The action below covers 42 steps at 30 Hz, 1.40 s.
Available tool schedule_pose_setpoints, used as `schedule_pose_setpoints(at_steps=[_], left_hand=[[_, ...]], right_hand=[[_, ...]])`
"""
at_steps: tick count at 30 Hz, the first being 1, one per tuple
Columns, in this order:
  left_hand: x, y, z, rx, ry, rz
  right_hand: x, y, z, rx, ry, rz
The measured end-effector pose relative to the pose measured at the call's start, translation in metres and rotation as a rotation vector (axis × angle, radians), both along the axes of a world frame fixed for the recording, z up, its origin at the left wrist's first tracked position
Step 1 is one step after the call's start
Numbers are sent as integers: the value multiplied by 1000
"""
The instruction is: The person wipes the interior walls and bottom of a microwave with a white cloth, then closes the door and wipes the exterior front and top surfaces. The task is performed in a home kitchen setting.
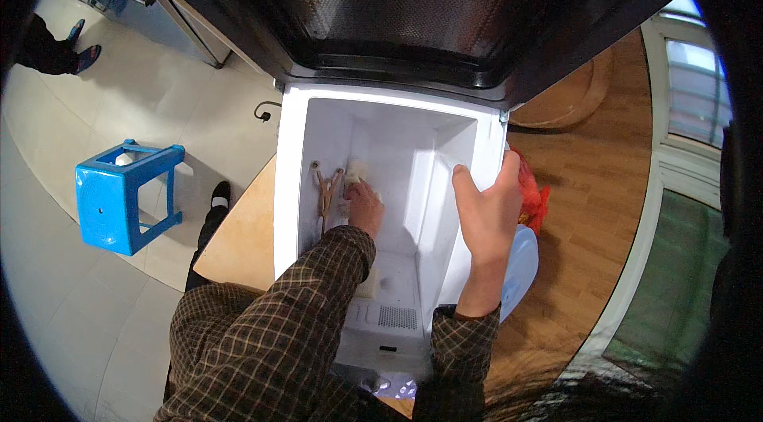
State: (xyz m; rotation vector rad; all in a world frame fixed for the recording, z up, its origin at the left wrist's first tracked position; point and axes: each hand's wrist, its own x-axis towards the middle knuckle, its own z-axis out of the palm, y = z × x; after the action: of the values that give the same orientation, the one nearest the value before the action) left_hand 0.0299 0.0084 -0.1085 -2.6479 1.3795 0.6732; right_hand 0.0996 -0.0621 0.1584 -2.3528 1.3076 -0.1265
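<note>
A microwave oven (292,183) with a white cavity stands before me, its black mesh-windowed door (405,11) swung open at the top. My left hand (365,207) reaches deep into the cavity, its fingers curled on a small pale pad (357,168) against the inner surface; whether it is cloth or sponge is unclear. A tan Y-shaped part (326,192) lies along the left inner wall, beside that hand. My right hand (490,213) grips the right side of the oven's frame, thumb on the inner side and fingers over the outer edge. Both forearms wear checked sleeves.
A wooden surface (244,231) shows left of the oven. A blue plastic stool (104,207) lies on its side on the tiled floor, near a black plug (264,117). Red plastic (533,195) and a light-blue object (520,267) are at the right. Another person's feet (88,58) show at upper left.
</note>
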Motion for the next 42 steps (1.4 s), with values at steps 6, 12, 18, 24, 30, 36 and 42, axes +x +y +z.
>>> schedule_pose_setpoints(at_steps=[6,12,18,24,30,36,42], left_hand=[[-13,2,4,85,74,-153],[-1,7,3,-96,-153,-5],[-6,5,16,121,317,-2],[10,-9,22,-100,206,11],[83,-36,15,-382,-258,320],[87,-43,-4,-399,-29,369],[63,-45,-11,-301,55,295]], right_hand=[[2,1,1,-47,15,14],[1,1,1,-13,35,7],[1,0,0,4,14,-21],[1,1,0,-17,36,-14],[2,1,2,20,13,-22],[1,2,1,8,8,-18],[0,2,2,-9,25,-10]])
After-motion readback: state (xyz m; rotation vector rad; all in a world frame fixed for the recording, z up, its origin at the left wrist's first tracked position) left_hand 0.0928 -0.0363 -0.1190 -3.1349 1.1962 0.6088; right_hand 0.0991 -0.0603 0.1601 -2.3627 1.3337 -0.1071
